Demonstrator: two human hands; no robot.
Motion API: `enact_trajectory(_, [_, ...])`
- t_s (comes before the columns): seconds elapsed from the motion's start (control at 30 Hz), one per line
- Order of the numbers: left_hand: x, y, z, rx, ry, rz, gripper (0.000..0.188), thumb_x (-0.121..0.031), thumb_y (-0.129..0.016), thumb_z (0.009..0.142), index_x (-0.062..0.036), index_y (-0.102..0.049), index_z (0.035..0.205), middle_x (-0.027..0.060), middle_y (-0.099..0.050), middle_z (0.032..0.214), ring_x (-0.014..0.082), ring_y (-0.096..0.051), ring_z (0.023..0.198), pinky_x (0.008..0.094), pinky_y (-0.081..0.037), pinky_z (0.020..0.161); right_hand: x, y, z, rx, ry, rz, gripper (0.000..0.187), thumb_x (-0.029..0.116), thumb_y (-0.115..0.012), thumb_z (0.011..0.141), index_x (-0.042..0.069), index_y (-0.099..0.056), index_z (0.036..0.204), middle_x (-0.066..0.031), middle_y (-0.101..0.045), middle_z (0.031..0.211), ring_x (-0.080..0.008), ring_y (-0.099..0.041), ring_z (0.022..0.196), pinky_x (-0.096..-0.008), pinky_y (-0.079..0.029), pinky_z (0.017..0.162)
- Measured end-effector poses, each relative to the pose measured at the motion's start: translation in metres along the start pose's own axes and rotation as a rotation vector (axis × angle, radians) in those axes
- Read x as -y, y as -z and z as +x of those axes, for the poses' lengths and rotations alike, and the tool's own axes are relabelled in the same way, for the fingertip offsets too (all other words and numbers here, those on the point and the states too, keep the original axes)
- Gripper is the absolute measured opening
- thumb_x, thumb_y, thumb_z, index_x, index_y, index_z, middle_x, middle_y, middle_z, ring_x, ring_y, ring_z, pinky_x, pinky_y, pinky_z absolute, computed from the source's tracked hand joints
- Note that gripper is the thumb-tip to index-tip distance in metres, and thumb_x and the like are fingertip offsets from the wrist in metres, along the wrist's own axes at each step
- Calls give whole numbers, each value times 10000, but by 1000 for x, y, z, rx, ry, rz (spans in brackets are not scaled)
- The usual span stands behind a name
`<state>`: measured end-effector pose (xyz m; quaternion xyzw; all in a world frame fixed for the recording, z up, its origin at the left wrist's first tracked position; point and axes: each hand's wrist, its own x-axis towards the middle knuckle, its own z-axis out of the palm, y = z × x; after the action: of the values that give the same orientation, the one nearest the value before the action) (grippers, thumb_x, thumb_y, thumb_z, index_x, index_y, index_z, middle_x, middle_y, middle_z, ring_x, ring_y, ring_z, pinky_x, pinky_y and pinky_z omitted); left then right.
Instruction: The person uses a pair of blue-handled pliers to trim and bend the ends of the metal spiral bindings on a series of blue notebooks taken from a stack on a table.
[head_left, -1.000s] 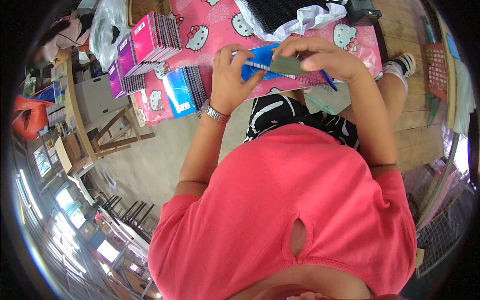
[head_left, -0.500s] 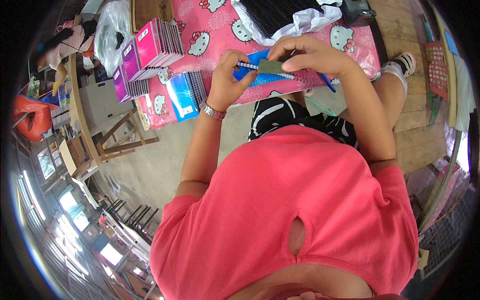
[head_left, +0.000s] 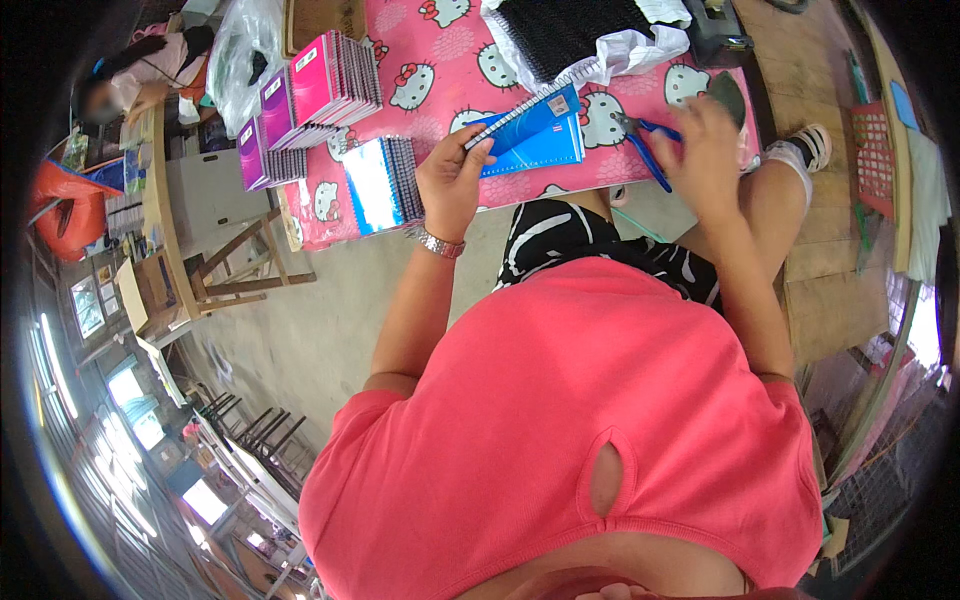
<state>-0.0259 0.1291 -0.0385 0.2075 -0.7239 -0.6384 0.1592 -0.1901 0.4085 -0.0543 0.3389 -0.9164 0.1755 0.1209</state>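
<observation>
Three stacks of spiral-bound notebooks, two purple (head_left: 262, 155) and one pink (head_left: 335, 80), stand at the left of the pink-covered table (head_left: 455, 65). Just beyond them sits a clear plastic bag (head_left: 245, 60) with something dark inside, too unclear to name. Next comes a brown wooden tray (head_left: 325, 22) at the far edge, only partly in view, then a stack of blue notebooks (head_left: 370, 190) near the front edge.

At the middle, the left hand (head_left: 455, 180) pinches one end of a blue notebook (head_left: 535, 120) between thumb and fingers. Its coil slants up and away; a second blue notebook (head_left: 555, 152) lies partly beneath it. The step in hand seems to be handling the coiled edge; a next move would call for a steady left pinch and a clear view of the wire's end.

Behind, a crumpled white bag (head_left: 645, 45) holds a dense mass of black coils (head_left: 575, 40). Rightward, blue-handled pliers (head_left: 650, 160) lie against or just beside the right hand (head_left: 700, 140). That hand is blurred, its fingers half curled near a dark green piece (head_left: 728, 98); whether they grip anything cannot be told.
</observation>
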Motion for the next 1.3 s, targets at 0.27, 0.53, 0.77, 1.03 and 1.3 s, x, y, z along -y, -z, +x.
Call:
enact_trajectory(0.27, [15,-6,-5,-138,-198,333,349,-14,-637,912,21,-526,1241,108,-668,918,127,-672,729,226,-523,639,12,-18,-17,237,40,100,553,206,-734,764,43,-574,1267,-137,-580,1203,-324,-536,1108,-433,-423,964])
enact_trajectory(0.53, [9,-12,-6,-182,-238,282,262,-11,-635,914,28,-538,1154,87,-665,857,126,-673,722,240,-524,645,82,25,6,150,128,703,490,184,-757,742,70,-638,1204,-113,-608,1150,-298,-571,1066,-391,-462,931])
enact_trajectory(0.77, [24,-7,-1,-205,-248,302,190,-55,-676,866,-13,-643,1048,107,-675,946,147,-652,704,274,-534,633,131,17,29,112,344,689,483,225,-728,769,33,-617,1199,-118,-581,1167,-298,-559,1062,-409,-450,934])
enact_trajectory(1.03, [25,-4,-3,-193,-203,282,219,8,-635,825,-27,-662,1039,94,-672,881,160,-644,715,279,-517,655,142,18,29,129,385,493,466,220,-717,753,18,-625,1163,-98,-588,1139,-257,-559,1057,-386,-445,921])
enact_trajectory(1.3, [2,-9,-7,-186,-297,418,185,13,-642,834,-22,-680,1011,106,-689,892,183,-670,754,291,-529,686,135,24,50,938,-427,1300,298,198,-630,886,-38,-662,1064,-131,-660,929,-211,-671,802,-334,-555,668])
